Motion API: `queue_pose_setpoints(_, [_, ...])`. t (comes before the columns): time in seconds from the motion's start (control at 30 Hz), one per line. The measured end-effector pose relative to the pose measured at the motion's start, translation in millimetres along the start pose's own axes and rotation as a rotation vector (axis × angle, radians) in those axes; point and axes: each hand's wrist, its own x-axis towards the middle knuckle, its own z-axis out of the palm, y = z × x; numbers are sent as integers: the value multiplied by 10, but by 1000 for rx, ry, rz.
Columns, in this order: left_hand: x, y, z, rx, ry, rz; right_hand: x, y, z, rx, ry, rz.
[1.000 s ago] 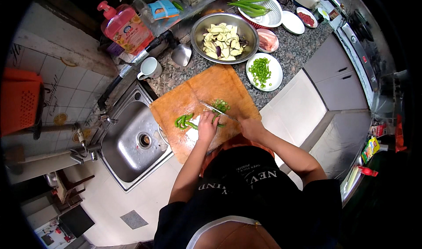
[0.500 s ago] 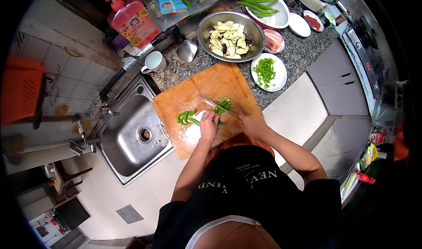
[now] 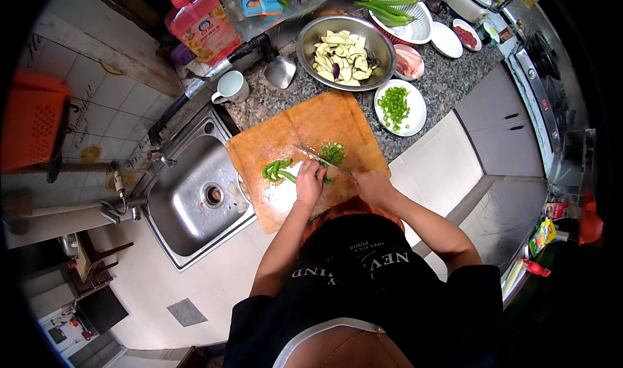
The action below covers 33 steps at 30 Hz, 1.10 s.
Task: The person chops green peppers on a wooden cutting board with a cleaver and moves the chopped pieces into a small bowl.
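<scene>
My right hand (image 3: 375, 189) grips the handle of a kitchen knife (image 3: 319, 158), whose blade slants to the upper left across a wooden cutting board (image 3: 311, 118). My left hand (image 3: 310, 182) presses down beside the blade, its fingers bent over green pepper strips and mostly hiding them. To its left, more green pepper strips (image 3: 278, 171) stick out across a wet, shiny patch of the board. Small chopped green pieces (image 3: 333, 151) lie on the blade's far side.
Beyond the board stand a steel bowl of sliced eggplant (image 3: 341, 56), a plate of chopped greens (image 3: 397, 126), a dish of meat (image 3: 409, 63) and a white colander (image 3: 422, 27) with long green peppers. A mug (image 3: 232, 87) and a sink (image 3: 188, 202) are at left.
The whole view has shifted slightly. My hands and the knife stay at nearly the same place on the board, with only a small movement of the blade.
</scene>
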Motion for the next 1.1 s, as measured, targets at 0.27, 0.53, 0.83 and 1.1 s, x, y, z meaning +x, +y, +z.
queue_pose_setpoints(0.27, [23,19,-9,1,-19,-1,179,19,114,88,128,-65])
queue_pose_setpoints(0.53, [-23,-46,36,18,-12,14,130,-86,141,86,35,22])
queue_pose_setpoints(0.83, [-116,17,16,3,73,4,3,-67,-224,119,66,-7])
queue_pose_setpoints(1.1, [-232,275,-48,157,58,-76,-71,61,151,0,123,-79])
